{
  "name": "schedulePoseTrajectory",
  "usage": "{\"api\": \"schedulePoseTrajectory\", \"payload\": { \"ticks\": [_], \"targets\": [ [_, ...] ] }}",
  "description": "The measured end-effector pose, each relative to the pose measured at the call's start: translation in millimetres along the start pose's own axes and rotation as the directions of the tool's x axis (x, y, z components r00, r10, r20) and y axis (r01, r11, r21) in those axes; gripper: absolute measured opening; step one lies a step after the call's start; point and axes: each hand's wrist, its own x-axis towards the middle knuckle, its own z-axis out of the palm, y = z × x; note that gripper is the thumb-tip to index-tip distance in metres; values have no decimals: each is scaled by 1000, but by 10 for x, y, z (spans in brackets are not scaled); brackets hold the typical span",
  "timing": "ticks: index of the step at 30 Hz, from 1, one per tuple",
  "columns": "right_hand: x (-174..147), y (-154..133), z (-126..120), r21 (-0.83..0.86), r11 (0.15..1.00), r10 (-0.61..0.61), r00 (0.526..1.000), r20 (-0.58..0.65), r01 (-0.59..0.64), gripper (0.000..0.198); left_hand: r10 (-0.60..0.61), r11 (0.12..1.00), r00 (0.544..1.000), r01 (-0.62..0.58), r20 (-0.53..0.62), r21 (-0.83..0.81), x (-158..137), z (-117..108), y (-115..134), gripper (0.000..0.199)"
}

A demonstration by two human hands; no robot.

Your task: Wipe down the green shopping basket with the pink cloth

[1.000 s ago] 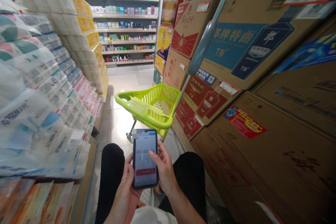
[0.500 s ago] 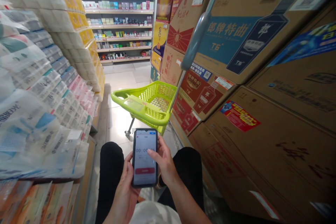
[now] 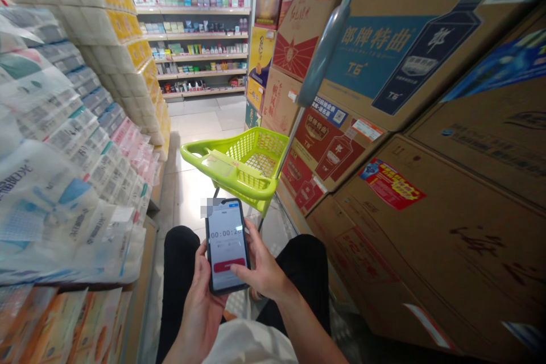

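A dark-cased smartphone (image 3: 226, 242) is held upright above my lap, tilted a little to the left. Its lit screen shows a running time readout with a red button below. My left hand (image 3: 199, 298) is closed round the phone's left side and lower edge. On the other side, my right hand (image 3: 265, 267) grips the right edge, and its thumb lies over the red button; I cannot tell whether it presses. The fingers behind the phone are mostly hidden. Just beyond the phone stands a lime-green shopping basket cart (image 3: 239, 165) with a slanting metal handle (image 3: 321, 62).
Stacked cardboard cartons (image 3: 384, 193) wall the right side. Tissue packs (image 3: 85, 205) and yellow-white paper rolls (image 3: 128, 40) are piled on the left. Shelves of small goods (image 3: 200, 34) stand at the far end of the tiled aisle. My knees (image 3: 181, 261) flank the phone.
My right thumb has moved down the screen, from the time readout to the red button. The phone has shifted slightly up and left and tilted to the left.
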Motion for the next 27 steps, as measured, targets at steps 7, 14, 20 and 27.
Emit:
{"api": "schedulePoseTrajectory", "payload": {
  "ticks": [7,14,20,27],
  "targets": [
    [-10,19,-6,34,999,-2,1000,3,1,86,-9,1000,1000,9,-9,-16,-4,-25,-2,52],
    [-10,19,-21,70,997,-15,1000,-23,17,78,-1,1000,1000,1,17,20,6,-24,-21,51],
    [55,-36,41,246,966,132,972,-192,-82,51,-13,999,1000,13,-5,31,-11,10,-39,61],
    [61,-71,31,323,941,187,949,-256,-99,36,-27,1000,1000,27,12,7,-59,78,-33,67]
  ]
}}
